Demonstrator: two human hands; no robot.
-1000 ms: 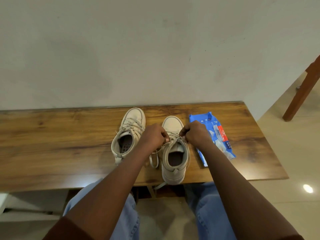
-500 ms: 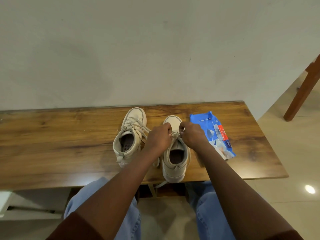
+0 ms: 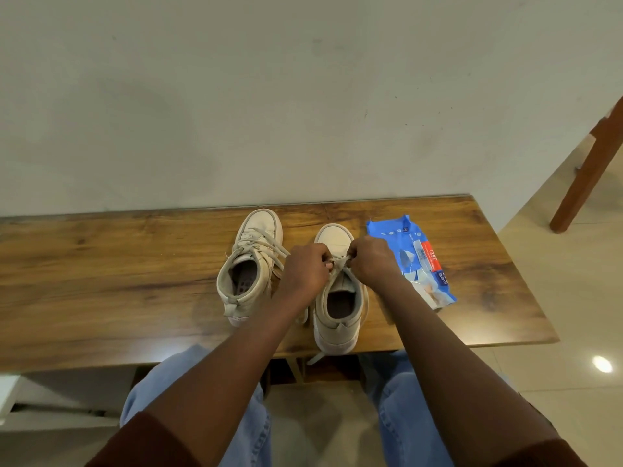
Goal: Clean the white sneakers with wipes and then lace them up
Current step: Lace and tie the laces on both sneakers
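White canvas sneaker (image 3: 338,308), right of the pair, upright at the tabletop's (image 3: 101,264) front edge: light and soft-sided, I judge, its lace (image 3: 338,267) limp, best pinched close to the eyelets. Left hand (image 3: 305,274) and right hand (image 3: 371,261) each pinch a lace strand above the tongue, closer together than a second ago. Second sneaker (image 3: 249,264) just beside; blue wipes pack (image 3: 414,257) to the right.

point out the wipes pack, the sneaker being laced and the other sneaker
wipes pack (image 3: 416,264), head view, middle of the blue wrapper
sneaker being laced (image 3: 338,303), head view, dark inside of its opening
other sneaker (image 3: 243,279), head view, insole inside its opening
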